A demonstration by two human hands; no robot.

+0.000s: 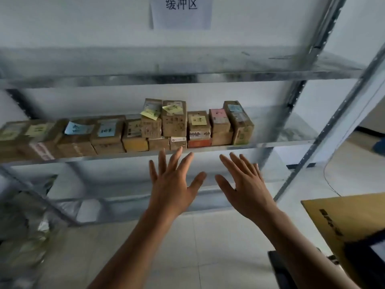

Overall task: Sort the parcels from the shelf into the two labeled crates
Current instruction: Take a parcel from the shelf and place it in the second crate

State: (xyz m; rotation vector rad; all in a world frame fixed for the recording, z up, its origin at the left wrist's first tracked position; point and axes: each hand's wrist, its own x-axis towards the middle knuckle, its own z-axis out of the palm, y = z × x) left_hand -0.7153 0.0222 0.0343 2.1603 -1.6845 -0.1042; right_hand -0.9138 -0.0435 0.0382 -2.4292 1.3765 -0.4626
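Through the head camera, we held our left hand [170, 185] and right hand [245, 184] up side by side, backs toward us, fingers straight and spread, gripping nothing. Just past our fingertips ran the front edge of the metal shelf [270, 145]. The parcels [174, 122] stood on it in a row, above both hands and stretching far off to the left, many carrying coloured sticky notes. High above the hands hung a paper sign [181, 13]. A brown cardboard panel [343, 215] lay below and right of the right hand.
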